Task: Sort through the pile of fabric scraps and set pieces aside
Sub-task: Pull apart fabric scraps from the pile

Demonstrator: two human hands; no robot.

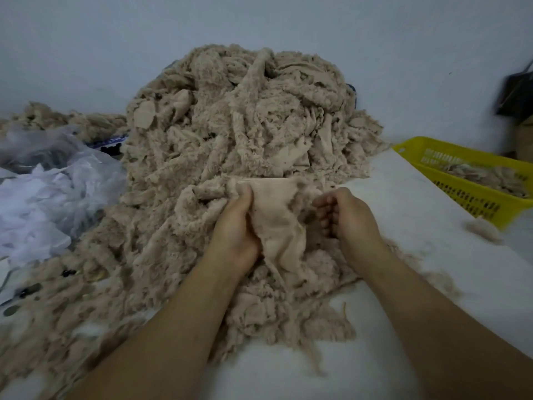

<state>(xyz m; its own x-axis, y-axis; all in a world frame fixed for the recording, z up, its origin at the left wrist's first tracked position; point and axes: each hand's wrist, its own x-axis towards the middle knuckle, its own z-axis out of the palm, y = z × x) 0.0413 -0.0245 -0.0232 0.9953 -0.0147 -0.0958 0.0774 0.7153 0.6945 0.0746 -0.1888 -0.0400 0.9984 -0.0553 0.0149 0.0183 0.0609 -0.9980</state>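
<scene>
- While its fingers curl round one edge, the left hand grips a smooth beige fabric piece, crumpled and fuzzy-edged.
- Just beside that piece, the right hand is cupped, fingers loosely curled, gripping nothing.
- Beyond both hands rises the shaggy beige scrap pile.
- Well right of the right hand, a yellow basket holds more scraps.

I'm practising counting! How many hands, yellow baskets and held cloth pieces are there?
Hands: 2, the left hand and the right hand
Baskets: 1, the yellow slotted plastic basket
Held cloth: 1, the smooth beige fabric piece in the left hand's grip
Total: 4
</scene>
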